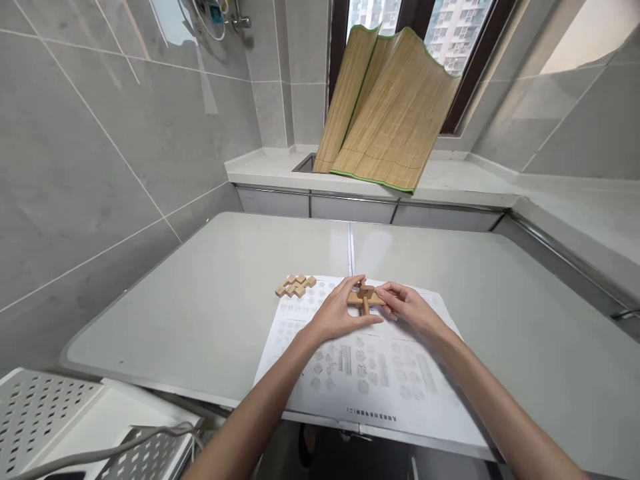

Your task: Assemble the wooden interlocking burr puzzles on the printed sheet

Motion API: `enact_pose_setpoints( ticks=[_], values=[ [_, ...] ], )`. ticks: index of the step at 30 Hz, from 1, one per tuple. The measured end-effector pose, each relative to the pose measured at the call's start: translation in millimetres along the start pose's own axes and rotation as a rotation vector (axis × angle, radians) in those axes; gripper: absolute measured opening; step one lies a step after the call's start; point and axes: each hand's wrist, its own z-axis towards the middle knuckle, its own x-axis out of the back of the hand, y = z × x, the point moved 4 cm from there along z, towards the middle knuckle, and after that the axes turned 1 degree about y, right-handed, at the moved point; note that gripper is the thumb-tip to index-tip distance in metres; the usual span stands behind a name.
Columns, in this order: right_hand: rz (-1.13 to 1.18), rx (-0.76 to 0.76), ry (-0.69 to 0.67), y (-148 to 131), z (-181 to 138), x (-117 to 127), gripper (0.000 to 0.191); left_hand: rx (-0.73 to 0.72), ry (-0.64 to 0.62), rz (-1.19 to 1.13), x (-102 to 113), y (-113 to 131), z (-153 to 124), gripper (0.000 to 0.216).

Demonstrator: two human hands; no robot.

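Observation:
Partly joined wooden puzzle pieces (366, 301) form a cross above a printed sheet (320, 393). One flat bar runs left to right, and a shorter piece crosses it near the middle. My left hand (337, 312) curves around the left side, with fingers at the far end of the crossing piece and the thumb along its near end. At the right end of the bar, my right hand (406, 303) pinches the wood between thumb and fingers. Several notched wooden pieces (295, 287) lie grouped at the sheet's upper left corner.
The sheet lies on a pale folding table (175, 313) with a centre seam. A bamboo mat (390, 107) leans on the counter (273, 170) by the window. At lower left stands a white perforated rack (50, 407) with a grey cable (145, 438).

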Motion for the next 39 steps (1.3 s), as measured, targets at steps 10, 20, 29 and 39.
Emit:
enact_pose_setpoints(
  ticks=[10,20,29,39],
  values=[
    [-0.051,0.040,0.005,24,5,-2,0.047,-0.002,-0.021,0.043,-4,-3,0,0.086],
    [-0.045,0.068,0.059,29,6,-3,0.048,-0.015,-0.028,0.069,-5,-7,1,0.087],
    [-0.054,0.063,0.107,28,8,0,0.047,-0.204,0.226,0.111,8,2,4,0.017],
    [-0.165,0.256,-0.045,17,-2,-16,0.108,-0.074,0.223,-0.025,8,0,7,0.012]
  ],
)
